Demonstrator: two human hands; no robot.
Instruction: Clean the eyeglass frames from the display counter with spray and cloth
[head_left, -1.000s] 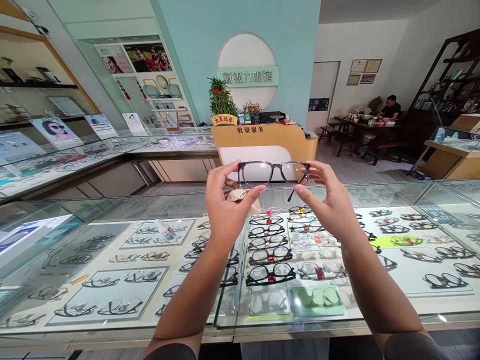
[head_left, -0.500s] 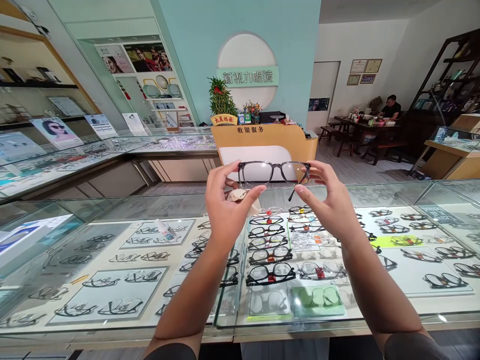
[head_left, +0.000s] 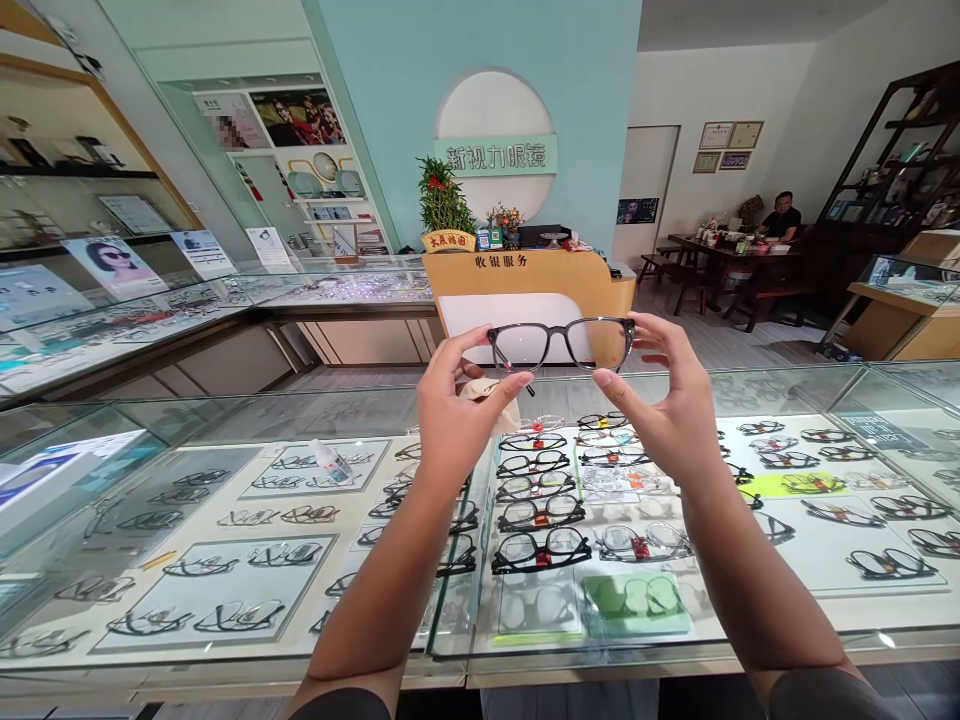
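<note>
I hold a pair of dark-framed glasses (head_left: 561, 343) up in front of me, lenses facing me, above a glass display counter (head_left: 225, 415). My left hand (head_left: 457, 415) pinches the left end of the frame between thumb and fingers and also keeps a small beige cloth (head_left: 495, 397) tucked in its palm. My right hand (head_left: 664, 400) pinches the right end of the frame, thumb below and fingers above.
Under the counter glass lie rows of spectacle frames (head_left: 540, 510) and a green tray (head_left: 636, 603). A small bottle (head_left: 330, 460) lies on the glass at left. A wooden cashier desk (head_left: 529, 285) stands beyond. A person (head_left: 781, 218) sits at a table far right.
Both hands have shifted the glasses slightly to the right and a little upward. The grip on both ends is the same.
</note>
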